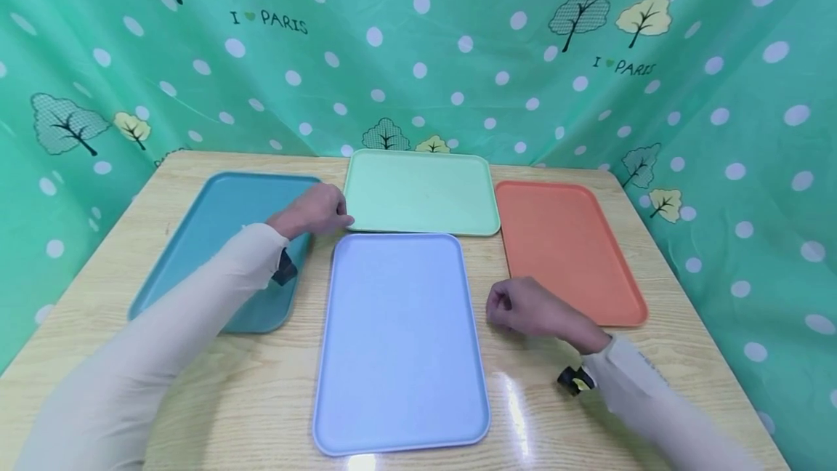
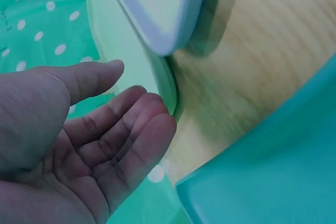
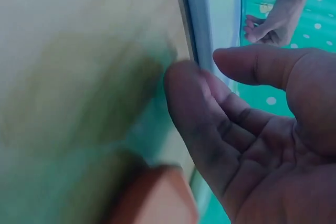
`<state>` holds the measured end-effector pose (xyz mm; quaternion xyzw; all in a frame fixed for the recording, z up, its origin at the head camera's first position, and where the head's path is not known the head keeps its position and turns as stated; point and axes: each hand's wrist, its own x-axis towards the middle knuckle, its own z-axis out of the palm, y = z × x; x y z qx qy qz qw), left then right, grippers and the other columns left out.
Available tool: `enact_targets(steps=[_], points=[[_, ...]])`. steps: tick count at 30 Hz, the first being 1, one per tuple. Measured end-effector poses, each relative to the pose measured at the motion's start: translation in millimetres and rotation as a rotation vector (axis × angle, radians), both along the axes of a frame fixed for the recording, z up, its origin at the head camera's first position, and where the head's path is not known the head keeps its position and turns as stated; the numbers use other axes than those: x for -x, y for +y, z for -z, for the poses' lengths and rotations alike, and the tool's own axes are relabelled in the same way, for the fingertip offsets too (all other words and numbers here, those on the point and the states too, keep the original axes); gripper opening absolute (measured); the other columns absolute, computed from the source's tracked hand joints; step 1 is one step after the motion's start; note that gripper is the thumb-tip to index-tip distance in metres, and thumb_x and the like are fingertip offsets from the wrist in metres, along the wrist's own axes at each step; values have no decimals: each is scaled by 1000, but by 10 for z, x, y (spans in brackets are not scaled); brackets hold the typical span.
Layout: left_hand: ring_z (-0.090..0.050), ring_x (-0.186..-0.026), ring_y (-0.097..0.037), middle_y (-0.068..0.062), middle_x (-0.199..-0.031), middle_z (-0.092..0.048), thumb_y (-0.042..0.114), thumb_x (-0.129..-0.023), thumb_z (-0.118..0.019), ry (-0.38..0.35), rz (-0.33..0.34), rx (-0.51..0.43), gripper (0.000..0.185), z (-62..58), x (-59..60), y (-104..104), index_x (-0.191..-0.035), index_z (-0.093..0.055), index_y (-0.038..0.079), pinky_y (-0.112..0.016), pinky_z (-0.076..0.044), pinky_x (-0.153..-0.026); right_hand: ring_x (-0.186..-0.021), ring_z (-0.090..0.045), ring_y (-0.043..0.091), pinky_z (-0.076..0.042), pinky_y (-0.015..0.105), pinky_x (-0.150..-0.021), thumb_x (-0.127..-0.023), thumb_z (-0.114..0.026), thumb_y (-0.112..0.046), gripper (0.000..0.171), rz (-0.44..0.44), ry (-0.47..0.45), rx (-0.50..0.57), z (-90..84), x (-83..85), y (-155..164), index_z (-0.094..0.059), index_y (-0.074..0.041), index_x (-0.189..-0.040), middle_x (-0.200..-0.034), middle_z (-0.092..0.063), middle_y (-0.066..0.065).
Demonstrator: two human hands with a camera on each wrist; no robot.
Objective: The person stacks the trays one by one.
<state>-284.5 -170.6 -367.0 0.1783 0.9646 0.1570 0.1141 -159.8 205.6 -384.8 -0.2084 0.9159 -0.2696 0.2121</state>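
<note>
Loosely open, left hand [image 1: 312,211] nears green tray [image 1: 418,191] corner; right hand [image 1: 532,307] hovers empty, relaxed.

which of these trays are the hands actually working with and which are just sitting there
In hand:
- left hand, fingers relaxed, at the near left corner of the light green tray
- right hand, loosely curled, holding nothing, between the lilac tray and the orange tray

Just lying about:
- teal tray, under the left forearm
- wooden table
- patterned green cloth
</note>
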Motion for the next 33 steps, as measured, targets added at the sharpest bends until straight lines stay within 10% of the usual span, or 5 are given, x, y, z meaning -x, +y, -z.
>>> enact_targets(steps=[11, 20, 27, 33], points=[[-43, -52, -11, 1, -55, -56, 19, -91, -65, 61, -32, 10, 26, -130, 214, -61, -76, -73, 0, -28, -40, -58, -72, -60, 13, -52, 32, -68, -87, -65, -9, 5, -49, 486, -215, -102, 164, 6, -70, -8, -87, -80, -67, 2], [-56, -64, -19, -10, -73, -71, 19, -92, -64, 98, -84, -17, 24, -104, 390, 1, -87, -76, -2, -36, -50, -71, -91, -67, 27, -58, 41, -77, -89, -68, -11, 26, -96, 623, -291, -70, 305, 21, -67, 1, -112, -103, -68, 15], [-23, -50, -11, 5, -49, -26, 18, -93, -62, 86, -162, -56, 47, -43, 503, -7, -50, -46, 8, -24, -25, -51, -88, -68, 27, -58, 38, -72, -83, -74, -7, 31, -103, 729, -317, 8, 493, 14, -67, 2, -112, -100, -69, 15], [-16, -49, -8, 6, -52, -17, 18, -93, -62, 82, -186, -78, 54, -17, 582, -20, -49, -30, 15, -21, -18, -48, -88, -68, 28, -59, 38, -72, -84, -73, -5, 29, -119, 738, -313, 45, 634, -18, -68, 3, -111, -99, -69, 16]])
